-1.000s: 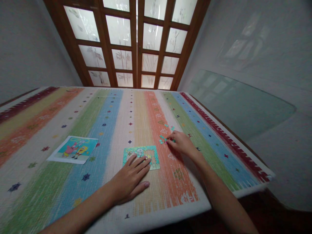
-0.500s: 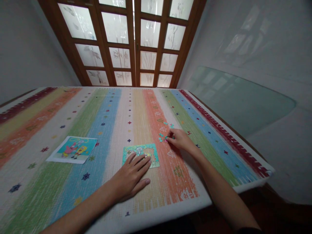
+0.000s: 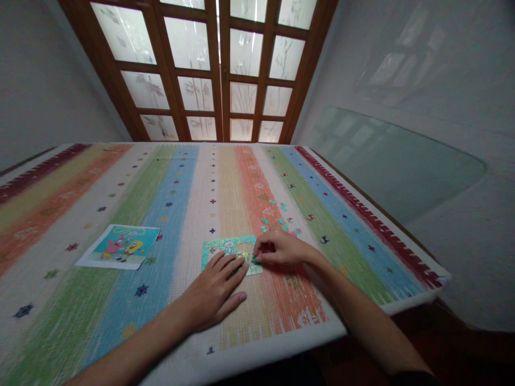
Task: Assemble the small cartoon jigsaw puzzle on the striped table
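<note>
A partly assembled jigsaw puzzle [image 3: 212,246] with a teal border and cartoon figures lies near the front of the table, with gaps in its middle. My left hand [image 3: 217,287] rests flat over its lower left part, fingers stretched and spread, hiding some of it. At the puzzle's right edge, my right hand [image 3: 281,247] pinches a small teal puzzle piece [image 3: 256,261] between thumb and fingertips. Behind that hand, several loose teal and pink puzzle pieces [image 3: 266,224] are scattered on the cloth.
A printed cartoon picture [image 3: 124,246] lies on the left of the table. The striped tablecloth [image 3: 161,316] reaches the table's front edge. Wood-framed glass doors [image 3: 219,80] stand at the far end, and a glass panel [image 3: 394,161] is by the right wall.
My right hand has moved left and nearer, from the loose pieces to the puzzle's right edge, with a piece in its fingers. My left hand has stayed on the puzzle.
</note>
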Available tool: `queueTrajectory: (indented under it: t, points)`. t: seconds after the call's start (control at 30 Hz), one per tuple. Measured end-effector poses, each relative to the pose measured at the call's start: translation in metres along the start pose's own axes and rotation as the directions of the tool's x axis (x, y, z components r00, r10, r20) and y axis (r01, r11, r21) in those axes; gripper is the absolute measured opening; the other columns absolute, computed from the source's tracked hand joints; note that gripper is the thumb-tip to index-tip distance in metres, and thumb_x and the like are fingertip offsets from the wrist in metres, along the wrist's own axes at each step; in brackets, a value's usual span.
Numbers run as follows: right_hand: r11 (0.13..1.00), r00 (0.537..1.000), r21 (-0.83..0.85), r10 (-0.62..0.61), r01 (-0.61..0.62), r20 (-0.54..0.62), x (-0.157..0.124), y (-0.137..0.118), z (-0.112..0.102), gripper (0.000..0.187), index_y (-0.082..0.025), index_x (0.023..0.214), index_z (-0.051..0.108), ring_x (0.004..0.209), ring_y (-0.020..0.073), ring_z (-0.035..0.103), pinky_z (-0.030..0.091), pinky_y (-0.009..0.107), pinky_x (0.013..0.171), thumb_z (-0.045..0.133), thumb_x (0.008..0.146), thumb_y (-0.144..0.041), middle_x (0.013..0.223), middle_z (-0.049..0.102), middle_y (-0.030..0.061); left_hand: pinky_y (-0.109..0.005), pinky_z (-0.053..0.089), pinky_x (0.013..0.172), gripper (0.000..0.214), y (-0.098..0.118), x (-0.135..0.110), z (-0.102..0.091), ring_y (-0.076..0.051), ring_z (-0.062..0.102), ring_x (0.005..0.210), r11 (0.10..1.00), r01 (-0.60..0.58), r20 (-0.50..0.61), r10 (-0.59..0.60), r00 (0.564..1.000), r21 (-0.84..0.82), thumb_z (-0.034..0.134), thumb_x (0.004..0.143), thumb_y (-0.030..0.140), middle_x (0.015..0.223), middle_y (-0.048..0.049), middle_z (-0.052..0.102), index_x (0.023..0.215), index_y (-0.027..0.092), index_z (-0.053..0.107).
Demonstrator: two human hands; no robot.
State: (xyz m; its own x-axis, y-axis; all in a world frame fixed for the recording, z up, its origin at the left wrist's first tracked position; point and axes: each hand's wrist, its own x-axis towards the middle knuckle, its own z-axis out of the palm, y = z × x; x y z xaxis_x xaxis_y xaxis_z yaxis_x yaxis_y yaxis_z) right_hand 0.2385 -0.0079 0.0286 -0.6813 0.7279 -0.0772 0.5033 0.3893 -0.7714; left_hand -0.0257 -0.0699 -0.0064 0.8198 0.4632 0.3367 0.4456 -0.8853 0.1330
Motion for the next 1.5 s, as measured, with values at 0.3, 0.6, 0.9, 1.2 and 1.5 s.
queueTrajectory:
  t: [0.3,0.6,0.9,1.2,1.5]
  points:
    - [0.990,1.000,-0.138,0.009,-0.006,0.025,0.004,-0.002,0.007,0.012,-0.014,0.089,0.075,0.070,0.0132,0.058,0.042,0.025,0.066,0.067,0.083,-0.008,0.080,0.069,0.0032,-0.058,0.038,0.113,0.047,0.002,0.000,-0.002,-0.033,0.052,0.129,1.000,-0.002,-0.020,0.003,1.000,0.022,0.044,0.107,0.035,0.141,-0.0155,0.059,0.149,0.014,0.047]
    - [0.981,1.000,-0.196,0.009,-0.006,0.014,0.005,-0.009,0.008,0.006,-0.013,0.088,0.072,0.070,0.0135,0.055,0.040,0.024,0.065,0.068,0.084,-0.010,0.079,0.065,0.0029,-0.058,0.036,0.114,0.050,0.001,-0.002,0.000,-0.033,0.052,0.131,1.000,0.006,-0.016,-0.006,1.000,0.004,0.046,0.107,0.037,0.142,-0.0148,0.058,0.153,0.016,0.044]
    - [0.972,0.999,-0.232,0.040,-0.035,0.015,0.004,-0.013,0.008,0.004,-0.015,0.087,0.070,0.071,0.0140,0.054,0.038,0.025,0.065,0.068,0.086,-0.012,0.079,0.065,0.0026,-0.058,0.036,0.114,0.050,0.001,-0.001,0.000,-0.033,0.050,0.132,1.000,0.004,0.000,-0.004,1.000,0.010,0.046,0.107,0.038,0.144,-0.0152,0.057,0.152,0.015,0.045]
    - [0.971,0.999,-0.235,0.042,-0.039,0.009,0.006,-0.011,0.008,0.003,-0.015,0.087,0.071,0.072,0.0145,0.054,0.039,0.025,0.066,0.070,0.086,-0.012,0.081,0.065,0.0034,-0.059,0.035,0.112,0.053,0.003,0.003,-0.001,-0.034,0.051,0.128,1.000,0.017,0.010,-0.017,1.000,0.008,0.044,0.107,0.037,0.140,-0.0156,0.058,0.155,0.015,0.039]
    - [0.968,1.000,-0.249,0.012,-0.008,0.014,0.007,-0.008,0.010,0.003,-0.015,0.088,0.073,0.078,0.0163,0.058,0.042,0.027,0.071,0.070,0.088,-0.013,0.084,0.067,0.0049,-0.059,0.031,0.115,0.054,0.003,0.002,0.002,-0.034,0.049,0.129,0.999,0.034,0.015,-0.034,0.999,-0.010,0.045,0.107,0.038,0.140,-0.0147,0.056,0.156,0.017,0.038]
